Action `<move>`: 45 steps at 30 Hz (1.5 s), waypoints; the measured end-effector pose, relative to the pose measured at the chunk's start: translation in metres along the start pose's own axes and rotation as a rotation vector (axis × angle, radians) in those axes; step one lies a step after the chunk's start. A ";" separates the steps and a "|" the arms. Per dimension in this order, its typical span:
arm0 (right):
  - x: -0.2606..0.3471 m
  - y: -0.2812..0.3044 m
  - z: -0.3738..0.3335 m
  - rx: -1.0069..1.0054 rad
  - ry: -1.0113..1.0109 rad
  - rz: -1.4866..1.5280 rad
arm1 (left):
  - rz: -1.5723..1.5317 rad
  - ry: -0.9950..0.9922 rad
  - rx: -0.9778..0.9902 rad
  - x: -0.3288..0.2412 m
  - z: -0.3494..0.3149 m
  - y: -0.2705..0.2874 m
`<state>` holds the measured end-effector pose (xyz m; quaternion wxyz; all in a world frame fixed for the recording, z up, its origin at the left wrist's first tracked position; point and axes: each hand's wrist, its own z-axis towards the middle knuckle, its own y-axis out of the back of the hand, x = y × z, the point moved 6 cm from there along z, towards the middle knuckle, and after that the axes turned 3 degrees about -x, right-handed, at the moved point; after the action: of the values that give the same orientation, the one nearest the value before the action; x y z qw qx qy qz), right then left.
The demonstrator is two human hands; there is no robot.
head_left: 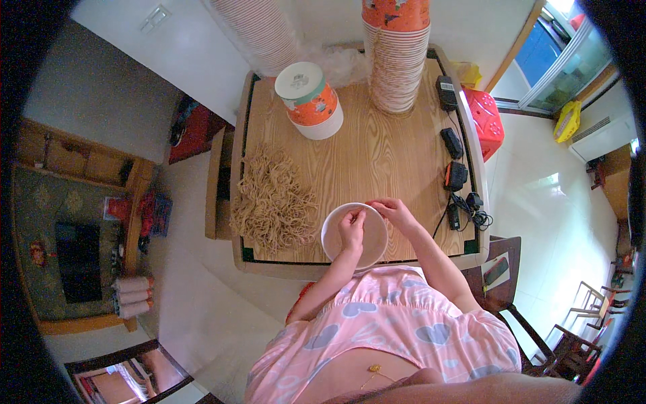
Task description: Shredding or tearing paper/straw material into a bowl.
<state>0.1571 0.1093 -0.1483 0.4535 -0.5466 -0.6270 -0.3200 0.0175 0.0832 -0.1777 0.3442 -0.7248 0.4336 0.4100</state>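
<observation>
A round white paper bucket stands at the table's near edge, its open mouth facing up. My left hand reaches over its mouth with the fingers pinched together inside the rim; what they hold, if anything, is too small to make out. At the far right of the rim, the fingers of my right hand are closed on the bucket's edge. Left of the bucket lies a loose heap of tan twisted cords. Farther back, an orange, green and white paper bucket rests upside down over another white rim.
Two tall stacks of paper buckets, one orange-topped with cords along its side and one in clear plastic, stand at the back of the wooden table. Black chargers and cables line the right edge. A red stool stands beyond.
</observation>
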 end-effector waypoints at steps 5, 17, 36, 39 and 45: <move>-0.014 0.000 0.012 0.059 -0.066 0.091 | 0.077 0.099 -0.023 0.001 -0.002 0.003; -0.005 -0.006 0.015 0.035 0.100 -0.071 | 0.037 0.040 -0.014 -0.003 -0.005 0.002; 0.069 -0.015 -0.050 -0.033 0.557 -0.460 | -0.149 0.228 0.269 -0.045 -0.047 -0.001; 0.073 -0.013 -0.055 -0.079 0.638 -0.501 | -0.081 0.228 0.299 -0.047 -0.047 0.000; 0.077 -0.015 -0.056 -0.079 0.704 -0.576 | 0.135 0.068 0.240 -0.044 -0.043 0.005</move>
<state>0.1555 0.0861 -0.0544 0.5104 -0.2249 -0.5484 -0.6230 0.0129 0.0599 -0.1206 0.3852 -0.6612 0.5386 0.3526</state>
